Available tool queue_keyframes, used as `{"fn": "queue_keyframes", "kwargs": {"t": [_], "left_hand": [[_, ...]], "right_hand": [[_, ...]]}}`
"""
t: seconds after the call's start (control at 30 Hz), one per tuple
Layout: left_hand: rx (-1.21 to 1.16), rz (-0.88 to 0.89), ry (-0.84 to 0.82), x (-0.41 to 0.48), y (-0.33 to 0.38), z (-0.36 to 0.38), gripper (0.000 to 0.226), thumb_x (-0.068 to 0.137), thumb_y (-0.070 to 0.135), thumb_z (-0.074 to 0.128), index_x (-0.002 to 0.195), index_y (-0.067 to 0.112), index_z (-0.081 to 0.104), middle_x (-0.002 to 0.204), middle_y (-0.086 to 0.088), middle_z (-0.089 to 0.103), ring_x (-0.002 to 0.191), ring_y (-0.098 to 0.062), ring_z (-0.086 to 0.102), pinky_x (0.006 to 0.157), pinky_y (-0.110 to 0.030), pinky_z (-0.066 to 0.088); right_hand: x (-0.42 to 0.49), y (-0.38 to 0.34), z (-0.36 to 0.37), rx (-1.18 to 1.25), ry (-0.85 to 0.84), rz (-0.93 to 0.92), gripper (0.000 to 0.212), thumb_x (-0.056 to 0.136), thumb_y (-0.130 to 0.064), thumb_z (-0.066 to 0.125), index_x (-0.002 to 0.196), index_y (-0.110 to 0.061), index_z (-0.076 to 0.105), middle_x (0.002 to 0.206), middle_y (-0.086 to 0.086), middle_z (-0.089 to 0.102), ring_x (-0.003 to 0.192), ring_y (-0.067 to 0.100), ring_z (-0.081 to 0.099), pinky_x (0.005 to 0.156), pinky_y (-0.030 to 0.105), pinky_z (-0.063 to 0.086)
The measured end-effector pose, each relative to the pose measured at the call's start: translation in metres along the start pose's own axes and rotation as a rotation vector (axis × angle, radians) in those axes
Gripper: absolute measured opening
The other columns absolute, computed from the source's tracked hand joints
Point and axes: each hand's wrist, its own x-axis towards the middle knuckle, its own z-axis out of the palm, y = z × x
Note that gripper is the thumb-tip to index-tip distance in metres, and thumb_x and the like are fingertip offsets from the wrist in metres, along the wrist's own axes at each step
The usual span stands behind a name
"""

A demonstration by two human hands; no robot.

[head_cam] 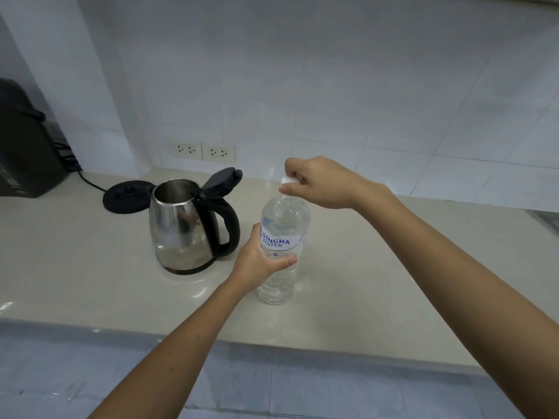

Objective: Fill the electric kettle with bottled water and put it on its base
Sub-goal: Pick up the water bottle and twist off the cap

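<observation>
The bottle (282, 246) stands upright on the counter (90, 267) just right of centre, close beside the kettle (184, 228) but not touching it. The left hand (260, 261) is wrapped around its labelled middle, steadying it, while the right hand (320, 182) pinches the white cap (287, 180) from above, seemingly to unscrew it. The bottle looks nearly full, so I'd expect it to be heavy, and its thin ribbed plastic will likely give under a squeeze and slop once open; gripping around the label band seems soundest. The kettle sits left of centre with its lid (222, 179) flipped open, off its base (127, 196), which lies just behind it toward the upper left.
</observation>
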Motion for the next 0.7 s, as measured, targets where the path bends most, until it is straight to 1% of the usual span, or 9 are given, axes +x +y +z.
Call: {"fn": "queue_keyframes", "kwargs": {"t": [0.07,0.13,0.2,0.27,0.37,0.43,0.5,0.57,0.7], "left_hand": [[0.005,0.004,-0.017,0.000,-0.001,-0.002,0.071,0.065,0.034,0.088,0.118,0.035,0.040,0.105,0.021,0.061,0.096,0.009,0.057,0.075,-0.010,0.043],[0.002,0.005,-0.035,0.001,-0.001,-0.002,0.071,0.065,0.034,0.088,0.118,0.034,0.040,0.106,0.021,0.061,0.097,0.009,0.057,0.075,-0.010,0.043],[0.005,0.011,-0.036,0.002,-0.002,0.000,0.071,0.065,0.033,0.088,0.118,0.033,0.041,0.105,0.022,0.061,0.097,0.008,0.058,0.077,-0.012,0.044],[0.000,0.013,-0.021,0.002,-0.004,0.001,0.071,0.064,0.034,0.088,0.118,0.033,0.041,0.105,0.022,0.062,0.098,0.006,0.059,0.082,-0.017,0.047],[-0.014,0.017,-0.015,0.003,-0.008,0.002,0.073,0.063,0.035,0.088,0.118,0.034,0.041,0.107,0.021,0.062,0.101,0.003,0.060,0.088,-0.024,0.049],[-0.029,0.022,-0.013,0.004,-0.011,0.003,0.075,0.061,0.037,0.088,0.119,0.035,0.041,0.108,0.021,0.063,0.104,0.002,0.060,0.093,-0.029,0.050],[-0.043,0.025,-0.012,0.005,-0.013,0.005,0.077,0.060,0.038,0.088,0.120,0.035,0.042,0.110,0.020,0.063,0.105,0.000,0.061,0.095,-0.032,0.051],[-0.050,0.028,-0.017,0.005,-0.013,0.004,0.078,0.060,0.037,0.089,0.122,0.034,0.042,0.110,0.019,0.064,0.105,-0.001,0.062,0.096,-0.033,0.050],[-0.053,0.029,-0.031,0.006,-0.013,0.003,0.079,0.061,0.036,0.089,0.123,0.031,0.041,0.110,0.018,0.063,0.106,-0.005,0.062,0.097,-0.034,0.050]], "right_hand": [[-0.001,0.002,-0.006,0.040,-0.095,-0.005,0.021,0.095,-0.034,0.052,0.107,-0.017,0.051,0.083,-0.007,0.051,0.074,0.013,0.047,0.069,0.030,0.036],[-0.002,0.005,-0.014,0.037,-0.185,-0.011,0.024,0.097,-0.030,0.050,0.119,-0.023,0.050,0.102,-0.008,0.051,0.087,0.013,0.048,0.078,0.027,0.037],[-0.001,0.006,-0.020,-0.007,-0.229,-0.015,0.024,0.097,-0.031,0.050,0.120,-0.028,0.050,0.109,-0.007,0.052,0.094,0.016,0.050,0.083,0.030,0.041],[0.001,0.003,-0.026,-0.075,-0.259,-0.014,0.024,0.097,-0.033,0.051,0.120,-0.031,0.051,0.110,-0.005,0.055,0.095,0.018,0.052,0.085,0.033,0.043],[0.002,-0.009,-0.034,-0.176,-0.258,0.010,0.027,0.094,-0.042,0.052,0.118,-0.030,0.055,0.102,-0.005,0.061,0.091,0.017,0.056,0.078,0.030,0.042],[0.004,-0.017,-0.033,-0.186,-0.197,0.078,0.036,0.090,-0.055,0.051,0.105,-0.024,0.061,0.088,-0.001,0.067,0.081,0.016,0.061,0.068,0.029,0.043],[0.008,-0.023,-0.024,-0.212,-0.126,0.156,0.050,0.088,-0.060,0.051,0.094,-0.012,0.061,0.075,0.004,0.064,0.071,0.019,0.060,0.055,0.026,0.039],[0.012,-0.028,-0.015,-0.262,-0.080,0.182,0.051,0.089,-0.055,0.053,0.095,-0.005,0.059,0.077,0.006,0.057,0.075,0.024,0.056,0.052,0.026,0.035],[0.010,-0.030,-0.016,-0.197,-0.124,0.151,0.031,0.094,-0.041,0.052,0.091,-0.011,0.047,0.076,0.000,0.045,0.067,0.022,0.046,0.051,0.028,0.030]]}}
